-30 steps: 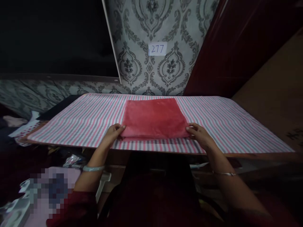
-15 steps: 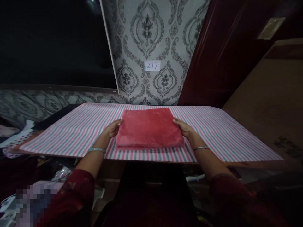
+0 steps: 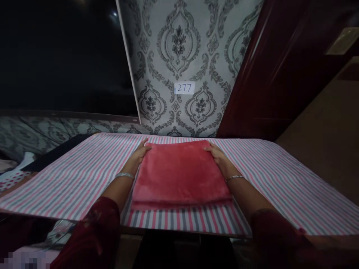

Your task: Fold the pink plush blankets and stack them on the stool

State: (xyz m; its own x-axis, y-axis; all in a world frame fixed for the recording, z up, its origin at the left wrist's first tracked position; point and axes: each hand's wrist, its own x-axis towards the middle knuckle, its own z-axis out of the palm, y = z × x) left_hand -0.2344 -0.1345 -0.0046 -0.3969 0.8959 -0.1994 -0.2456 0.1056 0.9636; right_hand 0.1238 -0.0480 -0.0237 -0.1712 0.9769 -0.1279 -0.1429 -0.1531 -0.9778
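Note:
A folded red plush cloth [image 3: 181, 173] lies on the striped cover [image 3: 75, 175], its layered fold along the near edge. My left hand [image 3: 141, 152] grips its far left corner, thumb on top and one finger sticking out past the edge. At the far right corner, my right hand [image 3: 217, 154] pinches it with the thumb above; the other fingers are partly hidden behind the side. Both wrists wear silver bangles.
The cover, striped in pink, grey and white, spreads over a table. Behind it stand a patterned wall with a paper [image 3: 184, 87] marked 277, a dark screen [image 3: 64, 56] on the left, a dark red panel [image 3: 263, 71] and a cardboard box [image 3: 325, 130] on the right.
My hands have slid from the cloth's sides to its far corners. The view has come closer and tilted up, so the cloth looks larger and lower.

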